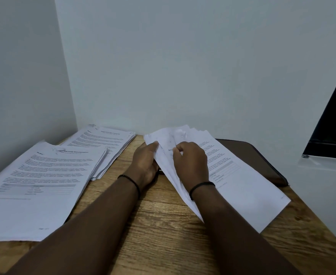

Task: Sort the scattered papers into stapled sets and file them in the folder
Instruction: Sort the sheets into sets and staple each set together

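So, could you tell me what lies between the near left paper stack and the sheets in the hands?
In the head view, bare wooden table and the left forearm lie between the near stack and the held sheets.

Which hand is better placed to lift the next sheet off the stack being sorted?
Right, probably. The right hand lies on top of the sheaf of papers, fingertips pinching raised sheet corners. The left hand grips the sheaf's left edge, steadying it, so it looks better kept as the anchor.

A wooden desk [163, 225] stands in a corner of plain pale walls [183, 66].
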